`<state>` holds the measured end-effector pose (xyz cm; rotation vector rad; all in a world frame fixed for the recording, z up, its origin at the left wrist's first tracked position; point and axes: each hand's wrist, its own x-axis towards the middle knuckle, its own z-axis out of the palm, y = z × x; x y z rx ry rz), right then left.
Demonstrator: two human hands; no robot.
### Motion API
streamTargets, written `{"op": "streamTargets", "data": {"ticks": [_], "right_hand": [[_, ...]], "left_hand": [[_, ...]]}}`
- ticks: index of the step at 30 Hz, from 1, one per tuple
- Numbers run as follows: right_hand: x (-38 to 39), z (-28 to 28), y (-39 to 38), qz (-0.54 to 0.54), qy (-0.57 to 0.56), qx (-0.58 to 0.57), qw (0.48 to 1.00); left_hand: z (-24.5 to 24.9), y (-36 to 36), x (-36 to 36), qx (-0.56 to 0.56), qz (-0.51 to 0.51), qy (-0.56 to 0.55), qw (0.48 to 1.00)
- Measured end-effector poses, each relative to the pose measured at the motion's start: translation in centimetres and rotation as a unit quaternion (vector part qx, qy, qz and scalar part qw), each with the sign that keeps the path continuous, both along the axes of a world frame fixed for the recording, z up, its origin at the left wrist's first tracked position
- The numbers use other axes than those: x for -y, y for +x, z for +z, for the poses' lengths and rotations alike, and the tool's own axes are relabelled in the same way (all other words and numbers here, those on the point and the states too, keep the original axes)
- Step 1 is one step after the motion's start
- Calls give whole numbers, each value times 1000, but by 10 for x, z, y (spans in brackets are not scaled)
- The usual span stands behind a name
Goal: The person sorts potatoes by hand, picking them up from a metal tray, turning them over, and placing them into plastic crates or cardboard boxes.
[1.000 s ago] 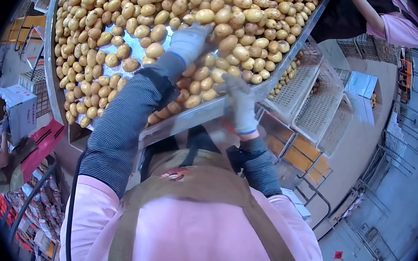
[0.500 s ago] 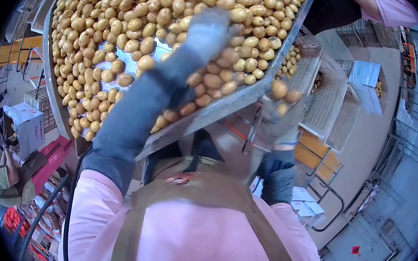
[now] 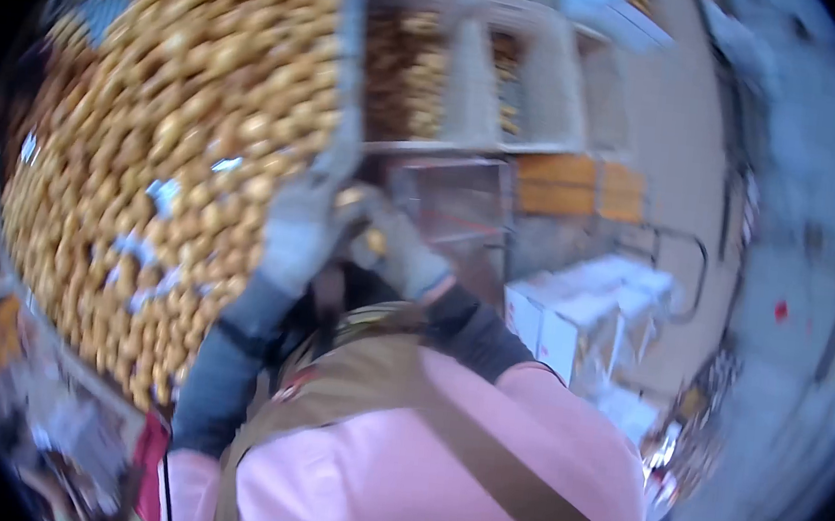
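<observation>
My left hand, in a pale work glove with a dark sleeve cover, is at the near metal rim of a large table heaped with yellow-brown potatoes. Close beside it, my right hand, also gloved, is closed around potatoes in front of my apron. One more potato shows at the top, between the two hands. Motion blur smears the left fingers, and I cannot tell whether they grip anything.
Right of the table stand pale plastic crates, some with potatoes inside. An orange board lies below them, near a bent metal rail. White cartons stand to my right. Bare metal patches show among the potatoes.
The view has swung to the right and blurred. My left hand has come off the potato pile to beside my right hand, which has drawn in toward my body, still with potatoes.
</observation>
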<state>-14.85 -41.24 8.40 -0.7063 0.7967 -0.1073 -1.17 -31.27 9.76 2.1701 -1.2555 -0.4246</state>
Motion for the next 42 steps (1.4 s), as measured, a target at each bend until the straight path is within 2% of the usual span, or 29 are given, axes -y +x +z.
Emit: {"op": "streamTargets", "data": {"ticks": [2, 3, 4, 5, 6, 7, 8, 10, 11, 13, 15, 16, 17, 18, 21, 24, 28, 30, 31, 32, 33, 34, 36, 38, 39, 40, 42], "right_hand": [[34, 16, -38, -41, 33, -77, 996], [60, 12, -70, -20, -297, -56, 953], [95, 16, -102, -13, -453, -99, 886], [129, 20, -133, -11, -608, -188, 771], [163, 24, -165, -32, -713, -285, 641], [205, 27, -198, -148, -488, -211, 834], [247, 30, -231, -337, -233, -138, 902], [326, -9, -311, -385, -185, -167, 889], [353, -36, -326, -394, -178, -184, 883], [341, -54, -279, -283, -191, -37, 939], [272, -22, -216, -201, -167, 39, 964], [226, 13, -164, -171, -143, 46, 974], [202, 16, -138, -83, -313, 36, 945], [185, 19, -117, 10, -469, 31, 883], [142, 74, -60, 34, -323, 152, 933], [126, 91, -35, 71, -236, 205, 947], [121, 67, -25, 130, -223, 118, 959], [131, 3, -43, 155, -472, 71, 865], [140, -14, -49, 185, -488, 10, 853], [148, -31, -56, 218, -500, -49, 837], [165, -68, -70, 263, -509, -84, 815], [182, -105, -83, 310, -517, -117, 789], [136, -73, -63, 320, -602, -209, 701], [146, -132, -64, 251, -673, -155, 678], [103, -88, -30, 213, -621, -166, 736], [42, -33, 5, 220, -573, -108, 782], [-3, -19, 55, 342, -626, 11, 701]], "left_hand": [[7, -15, -5, -3, 15, -85, 996], [13, -16, -11, -31, 10, -89, 995], [15, -14, -19, -54, 16, -89, 994], [10, -12, -29, -59, 14, -79, 995], [0, -9, -40, -61, 14, -67, 996], [-5, -8, -50, -62, 16, -53, 997], [-9, -8, -55, -51, 5, -50, 997], [-14, -11, -67, -30, -4, -36, 999], [-6, -15, -70, -43, 1, -19, 999], [-3, -20, -74, -72, 26, -30, 997], [-4, -28, -79, -80, 61, -39, 994], [-4, -34, -81, -83, 77, -36, 993], [-4, -38, -84, -85, 94, -31, 992], [-3, -41, -88, -87, 97, -31, 991], [2, -44, -96, -82, 114, -38, 989], [6, -45, -108, -78, 151, -36, 985], [8, -51, -123, -82, 197, -40, 976], [-7, -59, -141, -58, 180, -21, 982], [-6, -61, -153, 2, 143, -22, 989], [-7, -67, -160, -9, 173, -23, 985], [-13, -74, -167, -52, 229, -39, 971], [-15, -79, -177, -104, 260, -1, 960], [-23, -90, -198, -106, 295, 6, 950], [-38, -108, -221, -100, 360, -2, 928], [-40, -118, -233, -103, 392, 1, 914], [-44, -126, -243, -105, 421, 2, 901], [-56, -139, -262, -136, 473, -22, 870]]}}
